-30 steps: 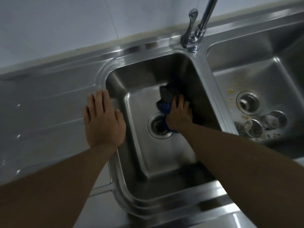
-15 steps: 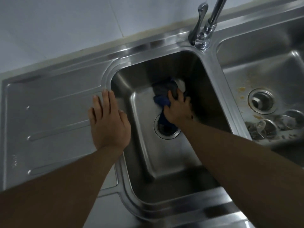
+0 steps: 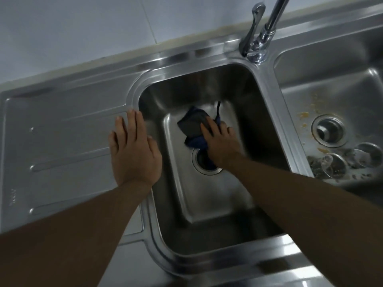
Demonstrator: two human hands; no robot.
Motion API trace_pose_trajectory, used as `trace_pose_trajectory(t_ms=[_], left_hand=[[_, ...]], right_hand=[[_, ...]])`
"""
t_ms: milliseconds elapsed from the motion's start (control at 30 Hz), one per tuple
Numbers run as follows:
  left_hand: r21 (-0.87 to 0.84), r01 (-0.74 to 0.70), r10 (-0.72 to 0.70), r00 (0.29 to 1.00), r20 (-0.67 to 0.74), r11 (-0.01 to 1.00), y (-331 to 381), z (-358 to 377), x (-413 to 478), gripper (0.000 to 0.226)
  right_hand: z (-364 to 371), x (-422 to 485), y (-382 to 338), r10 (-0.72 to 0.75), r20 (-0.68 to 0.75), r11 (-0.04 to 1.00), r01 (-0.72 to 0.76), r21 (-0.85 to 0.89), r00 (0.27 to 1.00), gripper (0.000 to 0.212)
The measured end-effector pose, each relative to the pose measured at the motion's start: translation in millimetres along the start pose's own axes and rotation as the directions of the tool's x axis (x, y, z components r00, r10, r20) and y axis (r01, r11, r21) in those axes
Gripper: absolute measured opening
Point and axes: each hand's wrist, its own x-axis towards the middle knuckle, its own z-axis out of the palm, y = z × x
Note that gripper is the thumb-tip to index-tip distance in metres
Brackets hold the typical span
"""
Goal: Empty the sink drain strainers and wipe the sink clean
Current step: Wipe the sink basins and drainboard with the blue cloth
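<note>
Left hand: the left hand [image 3: 134,150] is resting palm down, fingers straight and close together, on the rim where the ribbed steel drainboard [image 3: 62,131] is meeting the left basin; it is gripping nothing.
Right hand: the right hand [image 3: 220,141] is reaching down into the basin and pressing on a crumpled dark blue cloth [image 3: 192,127] with fingers spread and fairly flat, not curling round it.
Cloth: it is lying on the basin floor, sticking out beyond the fingertips toward the back wall, with one end trailing under the palm over the drain edge.
Left basin: the deep stainless steel left basin [image 3: 186,85] is showing a round open drain hole [image 3: 204,165], partly covered by the wrist.
Right basin: the shallower stainless steel right basin [image 3: 331,83] is carrying yellowish food specks [image 3: 303,114] near its round metal drain [image 3: 328,130].
Strainers: two round metal drain strainers [image 3: 333,165] are lying side by side on the right basin floor, just in front of that drain, with dark crumbs around them.
Tap: a chrome tap [image 3: 267,32] with a lever handle is standing on the ledge between the basins.
</note>
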Motion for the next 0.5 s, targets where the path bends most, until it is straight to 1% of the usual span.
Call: trace_pose_trajectory(t_ms=[33, 67, 100, 133, 167, 200, 233, 267, 300, 333, 367, 433, 467, 500], left_hand=[[-0.005, 0.002, -0.002, 1.0, 0.003, 1.0, 0, 0, -1, 0.062], [-0.007, 0.003, -0.003, 1.0, 0.005, 1.0, 0, 0, -1, 0.062], [-0.003, 0.004, -0.004, 1.0, 0.007, 1.0, 1, -1, -1, 0.062], [0.003, 0.007, -0.007, 1.0, 0.01, 1.0, 1, -1, -1, 0.063], [0.004, 0.01, -0.011, 1.0, 0.013, 1.0, 1, -1, -1, 0.063], [0.0, 0.013, -0.013, 1.0, 0.014, 1.0, 1, -2, 0, 0.063], [-0.005, 0.014, -0.014, 1.0, 0.013, 1.0, 1, -2, -1, 0.063], [-0.005, 0.015, -0.015, 1.0, 0.01, 1.0, 2, -2, -1, 0.063], [-0.001, 0.015, -0.015, 1.0, 0.006, 1.0, 2, -2, -1, 0.063], [0.002, 0.015, -0.015, 1.0, 0.002, 1.0, 2, -2, -1, 0.062], [0.004, 0.012, -0.012, 1.0, 0.0, 1.0, 2, -2, -1, 0.062], [0.004, 0.009, -0.009, 1.0, -0.003, 1.0, 1, -1, -1, 0.062], [-0.003, 0.008, -0.008, 1.0, -0.004, 1.0, 0, -1, -1, 0.062], [-0.011, 0.007, -0.007, 1.0, -0.002, 1.0, 0, -1, -1, 0.062]], right_hand=[[1, -3, -10, 0.099, 0.004, 0.992, -0.099, 0.074, 0.995, 0.088], [2, -7, -21, 0.209, 0.024, 0.964, -0.21, 0.164, 0.978, 0.087], [5, -10, -33, 0.29, 0.055, 0.924, -0.295, 0.245, 0.955, 0.084], [7, -15, -41, 0.307, 0.084, 0.906, -0.318, 0.278, 0.948, 0.084], [9, -21, -47, 0.258, 0.083, 0.924, -0.271, 0.271, 0.963, 0.084], [12, -26, -48, 0.149, 0.056, 0.958, -0.158, 0.238, 0.987, 0.084], [13, -28, -44, 0.005, 0.017, 0.975, -0.009, 0.221, 1.0, 0.083], [12, -26, -37, -0.139, -0.023, 0.971, 0.14, 0.191, 0.99, 0.081], [10, -21, -28, -0.253, -0.05, 0.955, 0.257, 0.146, 0.966, 0.078], [6, -11, -18, -0.323, -0.045, 0.943, 0.325, 0.073, 0.945, 0.078], [1, -2, -9, -0.357, -0.013, 0.934, 0.357, -0.014, 0.934, 0.079], [-6, 9, 2, -0.343, 0.038, 0.926, 0.344, -0.158, 0.939, 0.082], [-7, 8, 4, -0.302, 0.047, 0.937, 0.305, -0.172, 0.952, 0.083], [-6, 5, 4, -0.244, 0.038, 0.958, 0.246, -0.145, 0.969, 0.082]])
